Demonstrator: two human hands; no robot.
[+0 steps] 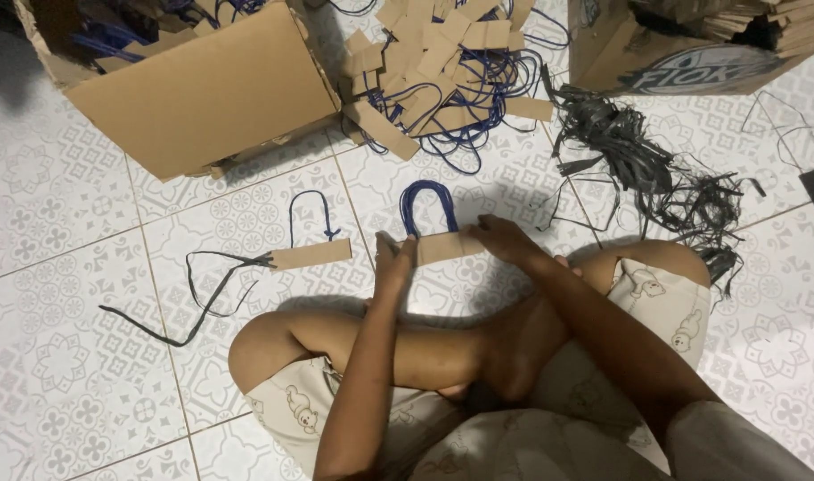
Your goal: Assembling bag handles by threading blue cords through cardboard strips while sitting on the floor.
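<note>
Just the one head cam for me here, looking steeply down over my crossed legs at the tiled floor (59, 294). Pretty close, hands mid-frame, nothing else to compare with.

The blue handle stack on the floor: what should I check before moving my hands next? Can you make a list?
1. Left hand on the cardboard strip stack: ok.
2. Right hand on the stack's other end: ok.
3. Blue cord loops all point away together: ok.
4. Strip edges lined up evenly: cannot tell.
5. Finished handle lies apart, beside the stack: ok.
6. Black strap tangle stays off the stack: ok.
</note>
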